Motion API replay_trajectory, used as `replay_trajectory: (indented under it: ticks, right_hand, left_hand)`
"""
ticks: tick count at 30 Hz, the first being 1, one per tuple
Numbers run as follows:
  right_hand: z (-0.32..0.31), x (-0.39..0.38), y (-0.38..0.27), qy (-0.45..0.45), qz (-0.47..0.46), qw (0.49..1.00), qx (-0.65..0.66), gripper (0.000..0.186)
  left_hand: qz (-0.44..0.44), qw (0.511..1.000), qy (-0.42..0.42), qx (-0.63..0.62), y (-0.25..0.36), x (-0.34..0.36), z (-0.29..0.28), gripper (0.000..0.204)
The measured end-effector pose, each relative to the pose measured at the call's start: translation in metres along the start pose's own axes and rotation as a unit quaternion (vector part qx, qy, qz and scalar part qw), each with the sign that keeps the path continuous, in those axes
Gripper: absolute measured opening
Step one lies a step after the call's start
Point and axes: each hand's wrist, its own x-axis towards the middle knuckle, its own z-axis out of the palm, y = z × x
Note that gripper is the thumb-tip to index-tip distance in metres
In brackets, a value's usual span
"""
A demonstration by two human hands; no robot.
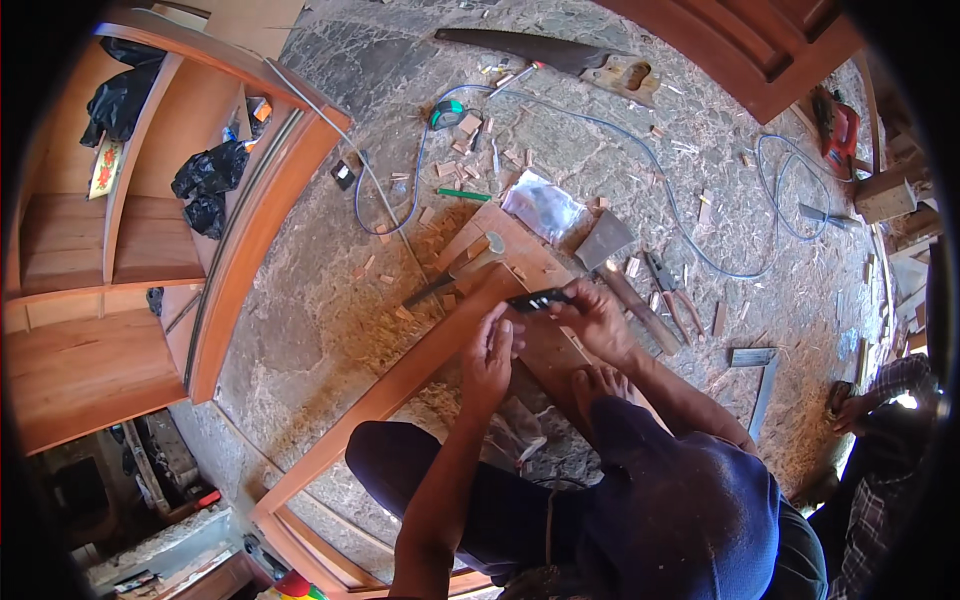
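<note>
My right hand (597, 322) pinches a small dark flat strip with pale spots (540, 299), maybe a hinge, though I cannot make out its kind. The strip lies level just above a reddish-brown wooden frame (410, 365). Close by on the left, my left hand (488, 352) has its fingers stretched out beside the frame's corner and seems to hold nothing. Beyond the hands, a hammer (440, 283) rests across a wooden board (478, 232). A long-handled tool (640, 308) and pliers (672, 290) lie on the floor to the right of my right hand.
At left stands a wooden cabinet (270, 250) with black bags inside. A handsaw (545, 52), green tape measure (446, 114), blue cable (640, 140), clear packet (543, 205) and try square (760, 380) lie among wood chips. A panelled door (735, 45) is at the top. Another person's hand (850, 410) shows at right.
</note>
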Motion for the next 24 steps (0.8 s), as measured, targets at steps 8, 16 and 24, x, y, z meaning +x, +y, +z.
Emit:
replay_trajectory:
  ticks: [8,16,24]
  right_hand:
    - [-0.005,-0.03,0.0,-0.12,-0.109,0.926,-0.341,0.043]
    - [0.002,-0.033,0.002,0.022,-0.059,0.978,-0.2,0.02]
    - [-0.015,0.031,-0.016,-0.102,0.156,0.98,-0.062,0.038]
  left_hand:
    - [-0.133,0.964,-0.024,-0.229,-0.014,0.011,0.007,0.024]
    - [-0.147,0.975,0.03,-0.164,-0.011,0.016,0.017,0.02]
    - [-0.117,0.981,-0.135,0.069,-0.021,0.003,0.0,0.023]
